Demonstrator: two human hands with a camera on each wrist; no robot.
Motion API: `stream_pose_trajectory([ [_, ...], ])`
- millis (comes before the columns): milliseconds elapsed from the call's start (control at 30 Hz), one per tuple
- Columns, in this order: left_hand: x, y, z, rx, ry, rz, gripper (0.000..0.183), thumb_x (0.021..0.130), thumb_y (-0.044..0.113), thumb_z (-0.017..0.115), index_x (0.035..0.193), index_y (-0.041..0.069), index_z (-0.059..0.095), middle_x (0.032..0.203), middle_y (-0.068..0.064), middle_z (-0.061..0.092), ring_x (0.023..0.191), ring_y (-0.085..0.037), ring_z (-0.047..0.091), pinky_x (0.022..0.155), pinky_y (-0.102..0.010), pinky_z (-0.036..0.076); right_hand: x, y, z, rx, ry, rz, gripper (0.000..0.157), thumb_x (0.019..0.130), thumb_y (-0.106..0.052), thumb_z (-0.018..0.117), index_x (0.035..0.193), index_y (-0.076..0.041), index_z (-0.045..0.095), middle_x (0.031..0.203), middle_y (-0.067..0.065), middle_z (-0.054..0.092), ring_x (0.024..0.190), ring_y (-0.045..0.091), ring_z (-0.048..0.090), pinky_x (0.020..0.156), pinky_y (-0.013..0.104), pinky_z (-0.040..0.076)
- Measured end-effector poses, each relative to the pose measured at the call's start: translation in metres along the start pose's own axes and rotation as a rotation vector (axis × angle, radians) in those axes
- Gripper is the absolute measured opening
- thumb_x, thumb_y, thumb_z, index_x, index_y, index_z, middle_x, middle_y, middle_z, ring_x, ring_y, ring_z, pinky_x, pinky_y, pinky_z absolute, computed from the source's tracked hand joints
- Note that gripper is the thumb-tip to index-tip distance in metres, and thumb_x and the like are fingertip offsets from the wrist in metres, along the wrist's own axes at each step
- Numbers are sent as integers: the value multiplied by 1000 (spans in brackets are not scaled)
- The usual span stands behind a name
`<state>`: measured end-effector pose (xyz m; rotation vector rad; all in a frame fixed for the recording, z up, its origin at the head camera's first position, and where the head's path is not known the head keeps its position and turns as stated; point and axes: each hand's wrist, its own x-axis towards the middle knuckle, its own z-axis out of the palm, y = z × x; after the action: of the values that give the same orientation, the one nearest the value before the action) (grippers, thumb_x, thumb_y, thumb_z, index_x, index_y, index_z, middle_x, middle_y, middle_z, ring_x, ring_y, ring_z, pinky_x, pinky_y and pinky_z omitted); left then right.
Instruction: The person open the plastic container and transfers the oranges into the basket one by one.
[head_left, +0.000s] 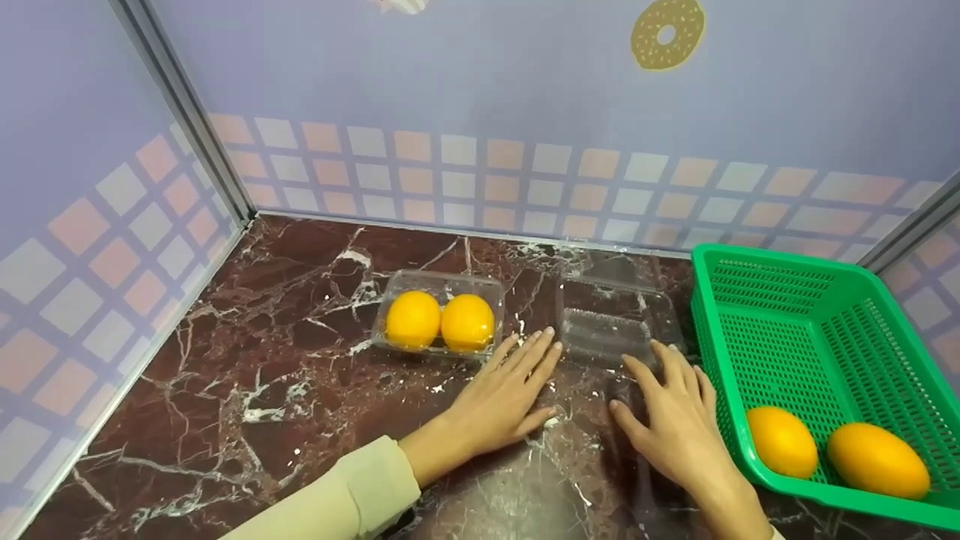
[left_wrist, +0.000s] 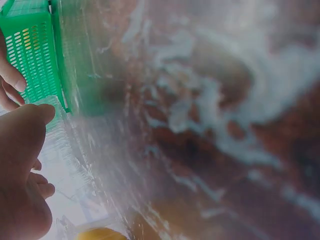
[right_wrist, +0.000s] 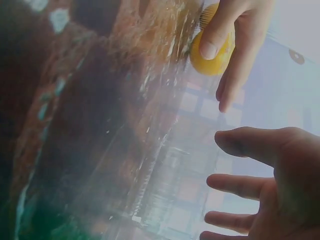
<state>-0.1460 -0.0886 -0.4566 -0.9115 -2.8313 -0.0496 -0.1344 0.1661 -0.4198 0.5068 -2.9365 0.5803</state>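
Near the back edge of the counter (head_left: 322,394), a clear box (head_left: 609,324) lies long axis parallel, lid toward that edge; left hand (head_left: 501,401) and right hand (head_left: 676,420), fingers apart, are near it. Counter spreads left of the two-fruit box (head_left: 450,281).

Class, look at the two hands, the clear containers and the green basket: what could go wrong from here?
The left hand is close to the filled container; a sideways slip might knock it.
The empty container is transparent against the dark marble surface, so the right hand could misjudge its edge.
The right hand is also near the green basket; bumping it might roll the loose yellow fruits inside.
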Motion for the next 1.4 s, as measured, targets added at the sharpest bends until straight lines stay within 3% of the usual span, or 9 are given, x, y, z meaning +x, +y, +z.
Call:
stream_pose_trajectory([
  [233, -5, -7, -8, -14, 50, 47, 75, 109, 46, 53, 165, 2, 32, 175, -18, 21, 162, -29, 25, 134, -45, 13, -2, -11, -4, 11, -11, -41, 56, 97, -26, 77, 146, -6, 61, 161, 30, 41, 149, 52, 34, 119, 73, 23],
  [400, -21, -13, -9, -41, 32, 32, 73, 108, 42, 56, 165, 2, 33, 175, -18, 21, 162, -30, 24, 134, -47, 15, -5, -24, 8, 39, -25, -101, 52, 95, -27, 79, 141, -8, 66, 157, 27, 49, 147, 53, 40, 117, 75, 29],
  [633, -30, -19, -7, -51, 53, 33, 63, 108, 38, 57, 159, 4, 45, 174, -17, 25, 161, -30, 26, 133, -48, 18, -3, -42, 20, 58, -58, -143, 54, 91, -28, 83, 139, -8, 68, 153, 24, 54, 143, 49, 47, 118, 73, 32],
  [867, -41, -26, -5, -35, 105, 24, 55, 106, 34, 60, 153, 5, 54, 170, -17, 35, 159, -31, 32, 133, -49, 20, 2, -61, 32, 72, -5, -227, 49, 88, -23, 84, 132, -8, 71, 146, 20, 61, 137, 46, 54, 116, 70, 37],
  [1100, -55, -36, -9, 123, 132, 42, 54, 104, 34, 63, 151, 8, 56, 170, -15, 37, 157, -29, 37, 131, -49, 26, 5, -70, 36, 88, 8, -257, 47, 88, -24, 85, 129, -5, 72, 145, 20, 62, 134, 46, 56, 115, 69, 40],
  [1400, -76, -50, -8, 351, 84, 56, 66, 102, 38, 63, 160, 13, 46, 174, -15, 27, 161, -29, 27, 132, -47, 24, 4, -71, 36, 100, -6, -240, 47, 89, -25, 84, 131, -8, 72, 147, 17, 62, 136, 44, 55, 117, 69, 38],
])
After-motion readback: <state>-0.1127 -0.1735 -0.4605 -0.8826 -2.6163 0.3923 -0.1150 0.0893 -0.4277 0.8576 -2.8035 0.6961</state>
